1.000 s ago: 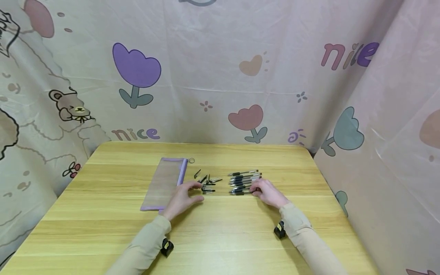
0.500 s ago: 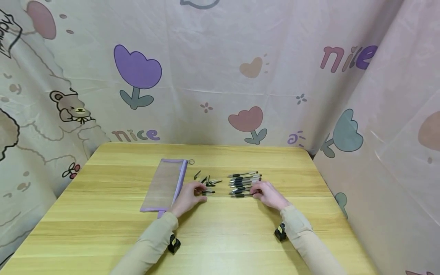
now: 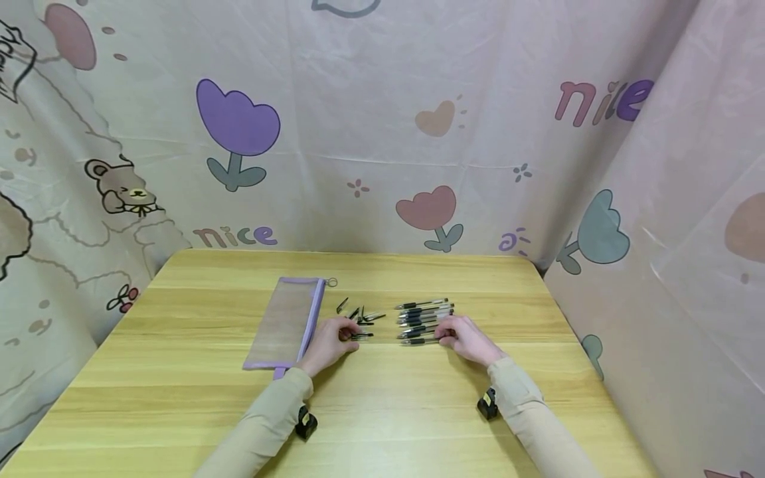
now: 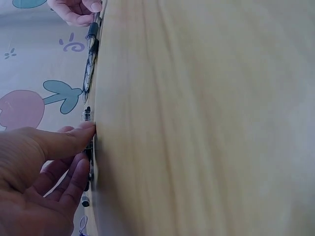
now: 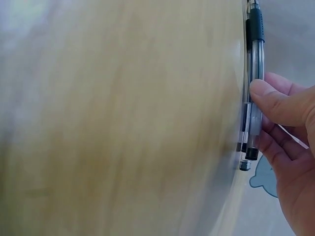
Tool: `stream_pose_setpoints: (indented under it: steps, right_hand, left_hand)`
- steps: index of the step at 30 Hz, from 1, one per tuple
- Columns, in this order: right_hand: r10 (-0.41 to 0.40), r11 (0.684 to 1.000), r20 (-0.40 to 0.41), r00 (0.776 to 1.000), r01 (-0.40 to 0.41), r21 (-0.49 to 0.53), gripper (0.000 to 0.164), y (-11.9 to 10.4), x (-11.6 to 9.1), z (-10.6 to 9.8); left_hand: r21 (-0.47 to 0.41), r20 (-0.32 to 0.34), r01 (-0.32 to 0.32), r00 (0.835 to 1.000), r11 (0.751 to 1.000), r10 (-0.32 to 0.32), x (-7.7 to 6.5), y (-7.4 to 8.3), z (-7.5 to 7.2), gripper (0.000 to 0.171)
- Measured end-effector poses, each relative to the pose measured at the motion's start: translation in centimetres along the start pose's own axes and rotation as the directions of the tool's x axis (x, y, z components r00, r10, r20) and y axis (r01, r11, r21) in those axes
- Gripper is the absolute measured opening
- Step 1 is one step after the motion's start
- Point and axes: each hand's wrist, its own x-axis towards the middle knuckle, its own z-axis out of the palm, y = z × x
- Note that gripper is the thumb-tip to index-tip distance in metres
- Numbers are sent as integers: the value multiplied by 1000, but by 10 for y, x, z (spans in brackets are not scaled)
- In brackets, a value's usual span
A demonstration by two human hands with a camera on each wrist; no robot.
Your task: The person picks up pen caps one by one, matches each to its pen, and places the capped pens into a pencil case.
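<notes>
Clear pens with black grips (image 3: pixel 418 320) lie side by side in a row right of the table's middle. At the row's near end, my right hand (image 3: pixel 468 338) pinches the closest pen (image 5: pixel 257 59) by its clear barrel between thumb and fingers. Small black and clear pen caps (image 3: pixel 373 317) are scattered left of the pens. My left hand (image 3: pixel 329 345) is at the near side of this pile, thumb and fingertips pinching a pen cap (image 4: pixel 86 115). Its fingers cover part of the pile in the head view.
A see-through mesh zip pouch (image 3: pixel 281 322) with purple edging lies flat to the left, partly behind the left hand. A ring (image 3: pixel 332 282) hangs at its far corner. Printed curtains (image 3: pixel 335 133) enclose the wooden table (image 3: pixel 382 411) at the back and sides.
My left hand has moved right from beside the pouch onto the near caps, and its thumb and fingers have come together on one. The right hand has stayed almost still at the nearest pen.
</notes>
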Motion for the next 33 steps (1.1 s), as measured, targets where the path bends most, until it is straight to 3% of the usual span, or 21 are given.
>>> stream_pose_setpoints:
  steps: [13,33]
  right_hand:
    - [48,997,22,999,-49,51,15,0,-2,-2]
    - [6,998,-5,1000,-5,60,15,-1,-3,-3]
  left_hand:
    - [19,-3,41,999,999,-41,2,1,2,20]
    - [17,17,43,999,999,-44,-1,5,0,16]
